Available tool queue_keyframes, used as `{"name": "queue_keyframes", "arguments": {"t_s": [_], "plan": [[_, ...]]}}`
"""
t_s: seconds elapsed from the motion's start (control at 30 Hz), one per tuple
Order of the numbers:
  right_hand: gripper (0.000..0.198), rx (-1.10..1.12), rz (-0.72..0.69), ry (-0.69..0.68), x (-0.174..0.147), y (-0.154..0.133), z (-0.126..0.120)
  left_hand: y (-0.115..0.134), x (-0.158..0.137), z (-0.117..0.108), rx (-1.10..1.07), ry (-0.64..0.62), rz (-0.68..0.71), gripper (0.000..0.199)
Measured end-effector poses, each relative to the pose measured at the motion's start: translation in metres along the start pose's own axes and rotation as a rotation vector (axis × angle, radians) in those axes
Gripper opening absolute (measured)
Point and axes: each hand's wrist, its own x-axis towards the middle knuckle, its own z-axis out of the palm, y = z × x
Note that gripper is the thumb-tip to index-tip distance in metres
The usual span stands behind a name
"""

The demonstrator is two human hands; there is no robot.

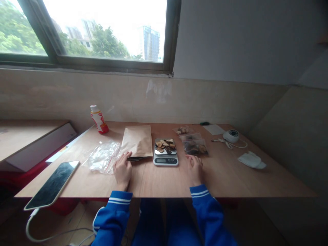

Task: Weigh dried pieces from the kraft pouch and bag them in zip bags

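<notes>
My left hand point(123, 171) lies on the table with its fingers stretched out, the fingertips touching the lower left corner of a brown kraft paper bag point(137, 141). The bag lies flat, its dark open mouth toward me. Right of it stands a white kitchen scale point(166, 164) with dried brown-and-cream slices point(165, 146) heaped on its metal plate; the display is too dim to read. My right hand point(195, 168) rests right of the scale, fingers curled in, with nothing visible in them. Just beyond it are small clear zip bags point(196, 147) of dark dried pieces.
A crumpled clear plastic bag point(104, 158) and a cabled phone point(53, 184) lie at left, the phone over the front edge. A red-and-white bottle point(99, 119) stands behind. At right are a white round device point(231, 136) with a cable and a white tissue-like item point(251, 160).
</notes>
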Motion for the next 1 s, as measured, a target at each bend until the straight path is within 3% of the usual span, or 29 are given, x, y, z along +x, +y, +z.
{"name": "queue_keyframes", "arguments": {"t_s": [0.2,0.33,0.43,0.63,0.8,1.0], "plan": [[0.029,0.051,0.040,-0.051,-0.001,0.002,0.002,0.003,0.002,-0.005,0.129,0.245,-0.237,0.049],[0.029,0.075,0.061,-0.052,-0.001,0.002,0.002,-0.001,0.004,-0.001,0.304,0.147,-0.394,0.044],[0.028,0.104,0.080,-0.060,-0.001,0.002,0.002,-0.002,0.003,0.000,0.384,0.059,-0.401,0.038],[0.029,0.168,0.126,-0.073,-0.001,0.006,0.004,0.001,0.005,-0.003,0.448,0.034,-0.492,0.037],[0.029,0.211,0.157,-0.062,-0.003,0.009,0.007,0.002,0.010,-0.003,0.385,0.130,-0.661,0.038],[0.030,0.201,0.169,-0.028,-0.001,0.010,0.006,0.003,0.009,-0.008,0.155,0.398,-0.610,0.041]]}}
